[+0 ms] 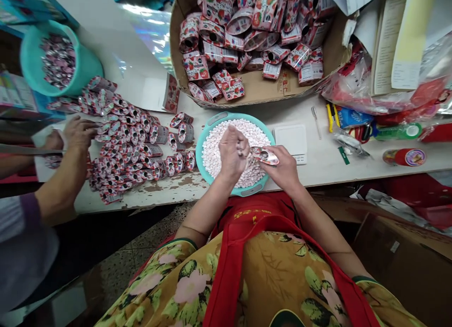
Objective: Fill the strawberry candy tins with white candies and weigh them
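A turquoise basin (199, 152) full of small white-pink candies (212, 145) stands in front of me. Over its middle my left hand (231, 152) is closed, fingers curled, with a few of the small candies showing at the fingertips. At the basin's right side my right hand (284, 169) grips a small strawberry-printed carton (264, 155), its end with a dark round hole turned up toward me. The two hands are close together, the left one just beside the carton.
Many similar cartons (123, 148) stand packed together on the left, where a co-worker's hands (79, 131) are busy. Behind the basin is a cardboard box (261, 98) of cartons. A turquoise bucket (86, 65), a white scale (290, 138), a spoon (316, 122) and a jar (404, 157) also stand or lie about.
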The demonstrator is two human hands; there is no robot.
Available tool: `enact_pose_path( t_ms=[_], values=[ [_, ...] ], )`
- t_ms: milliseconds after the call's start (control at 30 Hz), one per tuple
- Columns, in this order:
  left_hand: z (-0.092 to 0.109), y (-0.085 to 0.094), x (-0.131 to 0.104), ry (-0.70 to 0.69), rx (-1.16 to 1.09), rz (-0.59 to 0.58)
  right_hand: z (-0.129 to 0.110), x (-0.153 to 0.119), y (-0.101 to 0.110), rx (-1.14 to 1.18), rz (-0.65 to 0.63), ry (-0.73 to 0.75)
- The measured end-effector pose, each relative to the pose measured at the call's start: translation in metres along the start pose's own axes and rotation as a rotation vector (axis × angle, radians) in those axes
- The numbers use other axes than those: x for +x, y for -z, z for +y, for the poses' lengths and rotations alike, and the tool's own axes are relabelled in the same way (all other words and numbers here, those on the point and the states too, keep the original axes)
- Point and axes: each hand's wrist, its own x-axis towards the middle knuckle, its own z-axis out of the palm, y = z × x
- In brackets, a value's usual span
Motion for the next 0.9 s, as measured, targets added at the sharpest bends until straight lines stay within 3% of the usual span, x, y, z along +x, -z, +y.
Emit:
enact_pose_path(
  t_ms=[200,400,500,600,733,833,900],
  values=[
    [-0.017,-0.002,-0.009,-0.172,0.178,0.014,-0.014,0.008,-0.026,-0.125,-0.084,0.034],
    [-0.011,-0.002,0.001,-0.1,0.09,0.038,-0.011,0.01,-0.028,-0.03,-0.084,0.013],
    [-0.007,0.014,0.014,-0.095,0.068,0.067,-0.001,0.01,-0.02,0.125,-0.051,-0.027],
    [-0.008,0.045,0.025,-0.119,0.364,0.06,0.013,0.012,-0.006,0.233,0.034,-0.125],
    [-0.015,0.077,0.026,-0.174,0.975,-0.172,0.032,0.015,0.014,0.298,0.121,-0.162],
    [-0.008,0.073,0.034,-0.321,1.031,-0.11,0.051,0.021,0.025,0.336,0.227,-0.167],
    [0.005,0.058,0.059,-0.457,1.01,-0.022,0.067,0.025,0.03,0.317,0.319,-0.205]
  ],
)
